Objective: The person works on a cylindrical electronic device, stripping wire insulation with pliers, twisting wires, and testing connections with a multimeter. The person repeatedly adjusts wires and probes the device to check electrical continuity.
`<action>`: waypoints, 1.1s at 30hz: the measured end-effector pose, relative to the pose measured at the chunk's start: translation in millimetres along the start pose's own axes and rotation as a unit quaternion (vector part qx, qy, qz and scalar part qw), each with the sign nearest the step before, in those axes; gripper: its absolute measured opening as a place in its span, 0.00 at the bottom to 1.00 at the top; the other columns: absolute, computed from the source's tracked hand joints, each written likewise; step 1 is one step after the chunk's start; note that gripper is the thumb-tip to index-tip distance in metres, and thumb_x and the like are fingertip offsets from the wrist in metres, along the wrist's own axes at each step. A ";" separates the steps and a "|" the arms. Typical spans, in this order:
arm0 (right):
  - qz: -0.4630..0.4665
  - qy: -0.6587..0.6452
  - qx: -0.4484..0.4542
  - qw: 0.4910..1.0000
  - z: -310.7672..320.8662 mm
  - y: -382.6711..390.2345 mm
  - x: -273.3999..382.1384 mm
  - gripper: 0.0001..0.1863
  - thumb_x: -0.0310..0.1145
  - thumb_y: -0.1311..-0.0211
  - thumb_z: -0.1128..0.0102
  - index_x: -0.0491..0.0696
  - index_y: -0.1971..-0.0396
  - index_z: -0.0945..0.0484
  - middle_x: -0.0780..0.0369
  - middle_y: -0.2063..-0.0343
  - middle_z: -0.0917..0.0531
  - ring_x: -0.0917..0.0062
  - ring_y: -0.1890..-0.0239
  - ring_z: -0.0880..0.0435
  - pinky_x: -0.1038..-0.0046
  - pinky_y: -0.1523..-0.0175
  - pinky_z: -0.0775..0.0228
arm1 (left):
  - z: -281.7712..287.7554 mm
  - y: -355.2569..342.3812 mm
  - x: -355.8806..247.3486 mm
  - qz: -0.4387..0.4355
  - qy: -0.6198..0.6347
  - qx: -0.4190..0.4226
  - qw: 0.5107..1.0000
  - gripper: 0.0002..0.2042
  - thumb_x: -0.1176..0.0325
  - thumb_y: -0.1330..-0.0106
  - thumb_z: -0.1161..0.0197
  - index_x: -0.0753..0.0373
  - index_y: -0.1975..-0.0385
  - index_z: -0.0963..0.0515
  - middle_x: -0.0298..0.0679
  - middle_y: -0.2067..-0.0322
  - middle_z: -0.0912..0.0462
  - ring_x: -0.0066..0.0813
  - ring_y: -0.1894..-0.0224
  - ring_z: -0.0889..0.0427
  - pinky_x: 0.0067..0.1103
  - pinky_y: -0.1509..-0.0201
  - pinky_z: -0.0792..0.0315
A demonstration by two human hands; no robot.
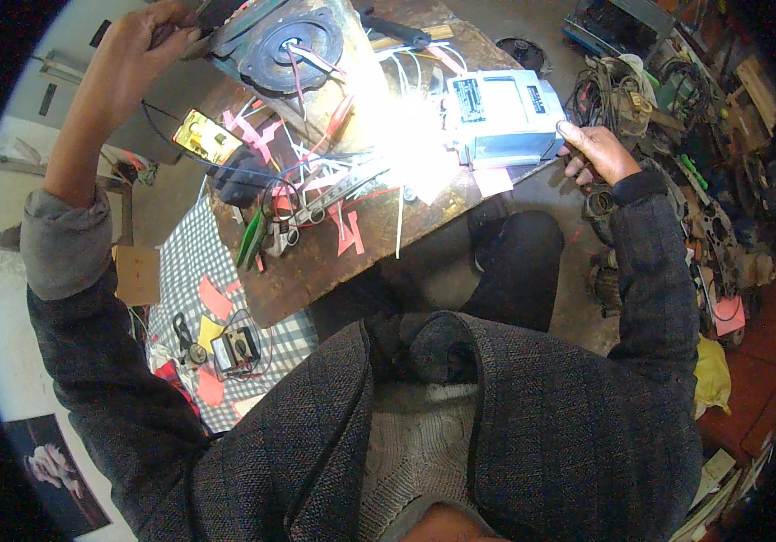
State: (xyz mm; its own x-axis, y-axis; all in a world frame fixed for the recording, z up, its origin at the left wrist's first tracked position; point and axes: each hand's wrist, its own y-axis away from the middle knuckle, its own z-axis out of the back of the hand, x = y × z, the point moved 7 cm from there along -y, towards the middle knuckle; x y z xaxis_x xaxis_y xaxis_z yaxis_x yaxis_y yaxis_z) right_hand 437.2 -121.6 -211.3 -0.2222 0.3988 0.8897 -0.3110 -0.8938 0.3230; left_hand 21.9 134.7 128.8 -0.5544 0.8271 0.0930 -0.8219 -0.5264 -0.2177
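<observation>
At the far left my left hand is raised, its fingers closed on something dark at the picture's edge that I cannot make out. My right hand grips the near right corner of a pale blue-grey electrical box, with the thumb on the corner and the fingers partly under it. The box has dark labels and sits at the right edge of a worn wooden table. White glare hides its left end and the wires there. Left of the glare lies a round black flanged part with wires coming from its centre.
A yellow multimeter, green-handled pliers, scissors and pink paper strips clutter the table. At lower left another meter lies on a checked cloth. Coiled cables and metal parts crowd the floor at right.
</observation>
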 end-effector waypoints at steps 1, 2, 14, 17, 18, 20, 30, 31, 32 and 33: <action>0.010 -0.001 0.000 1.000 0.2 1.2 1.9 0.35 0.66 0.33 0.37 0.41 0.66 0.17 0.65 0.79 0.20 0.83 0.82 0.23 0.78 0.76 0.32 | -0.7 0.0 -1.1 0.002 -0.003 0.003 1.000 0.12 0.64 0.26 0.38 0.69 0.58 0.21 0.35 0.71 0.24 0.20 0.67 0.29 0.23 0.61 0.33; 0.018 -0.001 0.003 1.000 -0.3 2.1 3.9 0.33 0.65 0.32 0.36 0.43 0.67 0.18 0.66 0.79 0.20 0.85 0.82 0.25 0.79 0.77 0.34 | -1.4 -0.4 -2.1 0.004 -0.006 0.007 1.000 0.12 0.64 0.26 0.38 0.69 0.58 0.21 0.35 0.71 0.24 0.20 0.67 0.29 0.24 0.62 0.33; 0.068 0.037 -0.022 0.997 5.4 -2.3 13.2 0.27 0.58 0.30 0.34 0.47 0.73 0.21 0.67 0.82 0.22 0.86 0.83 0.29 0.78 0.78 0.36 | -1.9 -0.6 -5.1 0.017 -0.002 0.029 0.999 0.13 0.64 0.26 0.39 0.70 0.57 0.22 0.37 0.69 0.23 0.23 0.65 0.27 0.24 0.57 0.31; -0.003 -0.001 -0.004 1.000 0.5 3.1 6.3 0.27 0.58 0.30 0.34 0.47 0.71 0.20 0.67 0.82 0.22 0.87 0.83 0.28 0.79 0.78 0.37 | -1.7 -1.5 -5.3 0.005 -0.008 0.028 1.000 0.13 0.64 0.26 0.39 0.70 0.57 0.22 0.38 0.69 0.22 0.23 0.65 0.27 0.24 0.56 0.30; -0.015 -0.011 0.004 1.000 -1.4 4.6 5.9 0.27 0.59 0.30 0.34 0.47 0.70 0.20 0.67 0.82 0.22 0.87 0.83 0.28 0.79 0.78 0.37 | -1.7 -1.7 -4.6 0.007 -0.002 0.029 1.000 0.13 0.64 0.26 0.39 0.70 0.57 0.22 0.38 0.69 0.22 0.24 0.65 0.27 0.25 0.56 0.30; 0.009 0.007 -0.015 1.000 1.1 6.4 11.2 0.27 0.60 0.31 0.34 0.47 0.69 0.20 0.67 0.82 0.22 0.87 0.83 0.28 0.80 0.79 0.38 | -2.0 -1.8 -3.1 0.012 0.009 0.032 0.999 0.13 0.64 0.26 0.39 0.71 0.57 0.22 0.39 0.68 0.22 0.24 0.64 0.26 0.25 0.56 0.30; 0.050 0.076 -0.027 0.995 10.5 -6.2 12.7 0.32 0.64 0.35 0.32 0.44 0.67 0.15 0.66 0.81 0.21 0.82 0.80 0.24 0.73 0.76 0.33 | 2.5 -2.3 -14.0 -0.034 -0.030 -0.013 0.999 0.13 0.63 0.27 0.39 0.70 0.59 0.22 0.40 0.71 0.24 0.27 0.66 0.27 0.26 0.57 0.30; 0.014 0.061 -0.028 0.998 10.6 -5.4 6.8 0.32 0.64 0.35 0.32 0.43 0.67 0.15 0.66 0.81 0.20 0.81 0.79 0.23 0.72 0.75 0.31 | -0.2 -2.7 -10.8 -0.005 -0.026 0.017 1.000 0.13 0.63 0.27 0.39 0.70 0.59 0.22 0.40 0.71 0.24 0.27 0.66 0.28 0.27 0.57 0.30; 0.006 0.038 -0.010 0.999 7.0 -4.5 5.1 0.33 0.64 0.35 0.33 0.42 0.66 0.15 0.65 0.80 0.20 0.80 0.79 0.22 0.72 0.75 0.29 | -3.4 -2.2 -7.5 0.025 -0.021 0.046 0.998 0.13 0.63 0.26 0.39 0.70 0.59 0.22 0.40 0.71 0.25 0.26 0.67 0.28 0.27 0.58 0.30; -0.001 0.016 -0.005 1.000 4.3 -3.0 3.4 0.34 0.65 0.35 0.33 0.41 0.65 0.15 0.65 0.80 0.19 0.79 0.79 0.21 0.71 0.75 0.28 | -2.8 -2.2 -7.2 0.033 -0.025 0.044 0.998 0.13 0.63 0.26 0.39 0.70 0.60 0.23 0.39 0.71 0.25 0.26 0.67 0.28 0.27 0.58 0.31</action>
State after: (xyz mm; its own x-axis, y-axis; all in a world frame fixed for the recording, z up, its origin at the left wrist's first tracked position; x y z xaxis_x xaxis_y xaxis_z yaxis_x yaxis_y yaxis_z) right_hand 441.3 -118.4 -207.9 -0.2502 0.4067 0.8786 -0.3198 -0.8913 0.3215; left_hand 28.1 130.4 125.9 -0.6121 0.7800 0.1302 -0.7902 -0.5968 -0.1393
